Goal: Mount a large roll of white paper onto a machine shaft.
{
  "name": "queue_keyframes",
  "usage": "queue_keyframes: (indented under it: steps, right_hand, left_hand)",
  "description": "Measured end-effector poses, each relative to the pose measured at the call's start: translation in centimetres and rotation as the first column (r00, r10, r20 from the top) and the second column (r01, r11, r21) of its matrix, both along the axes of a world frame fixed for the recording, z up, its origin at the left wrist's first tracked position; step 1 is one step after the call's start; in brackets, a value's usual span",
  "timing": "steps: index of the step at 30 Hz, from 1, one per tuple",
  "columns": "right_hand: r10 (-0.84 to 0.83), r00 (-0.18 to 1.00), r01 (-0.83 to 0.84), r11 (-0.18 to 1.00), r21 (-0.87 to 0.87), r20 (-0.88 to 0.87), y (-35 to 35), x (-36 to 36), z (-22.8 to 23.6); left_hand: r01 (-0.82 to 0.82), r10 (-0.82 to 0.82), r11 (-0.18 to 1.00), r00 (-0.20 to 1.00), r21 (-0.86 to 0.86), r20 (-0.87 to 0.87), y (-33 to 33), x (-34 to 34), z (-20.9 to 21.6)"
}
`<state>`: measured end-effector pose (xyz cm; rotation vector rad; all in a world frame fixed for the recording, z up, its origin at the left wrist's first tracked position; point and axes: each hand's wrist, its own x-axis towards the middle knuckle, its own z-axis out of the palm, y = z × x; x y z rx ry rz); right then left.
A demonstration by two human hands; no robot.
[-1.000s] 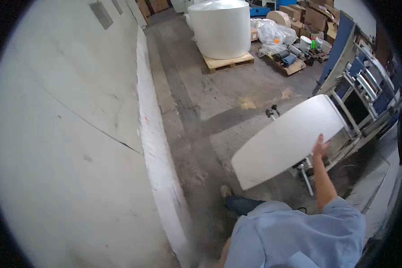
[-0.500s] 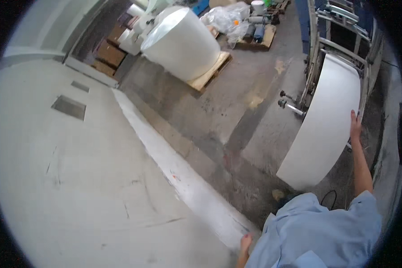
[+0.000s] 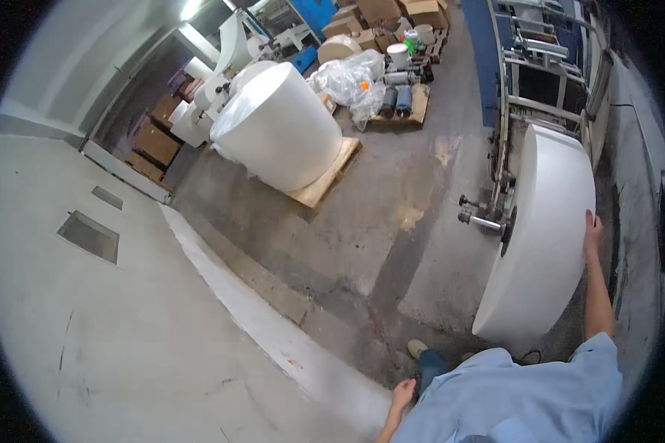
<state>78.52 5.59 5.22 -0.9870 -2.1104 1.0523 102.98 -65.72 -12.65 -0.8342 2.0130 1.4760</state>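
Observation:
On the right, a large white paper roll (image 3: 543,236) stands on edge in a metal machine frame, held on a shaft (image 3: 486,223) that sticks out of its left side. Against the roll's right edge rests my right hand (image 3: 592,235), its fingers stretched along the surface rather than wrapped round it. My left hand (image 3: 403,393) hangs low beside my body, near the foot of the white wall. Its fingers are loosely curled and nothing shows in them.
A bigger white roll (image 3: 281,133) stands on a wooden pallet (image 3: 332,177) across the floor. Behind it are plastic wrap (image 3: 347,81), dark cylinders (image 3: 396,101) and cardboard boxes (image 3: 425,12). The machine frame (image 3: 543,111) rises beyond my roll; a white wall (image 3: 162,317) runs along the left.
My view has shifted, bringing more of the roll's left side and its shaft into sight. My right hand stays at the roll's right edge. A shoe now shows beside my left hand.

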Motion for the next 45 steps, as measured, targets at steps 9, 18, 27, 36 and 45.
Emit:
queue_keyframes:
  steps: [9,18,27,36,45]
  right_hand:
    - [-0.128,0.991,0.102,0.905,0.413,0.037,-17.6,-5.4,6.1]
    - [0.117,0.992,-0.102,0.955,0.279,-0.038,-28.5,-13.2,4.2]
    - [0.183,0.983,-0.183,0.982,0.047,-0.005,-29.3,-28.3,-3.2]
    - [-0.149,0.986,0.158,0.979,0.127,-0.079,-20.1,-32.6,7.4]
    - [-0.820,0.550,0.633,0.534,0.561,0.160,-13.3,-23.4,9.9]
  left_hand:
    - [0.116,-0.109,0.993,0.959,-0.014,0.262,-15.1,-6.7,-1.2]
    - [0.318,-0.293,0.941,0.937,-0.114,0.189,-17.1,-26.7,3.6]
    - [0.321,-0.309,0.937,0.945,-0.138,0.105,-13.9,-46.9,2.5]
    - [0.700,-0.682,0.704,0.713,-0.118,0.164,2.4,-71.5,6.2]
    - [0.956,-0.952,0.292,0.289,-0.016,-0.099,34.3,-95.7,1.3]
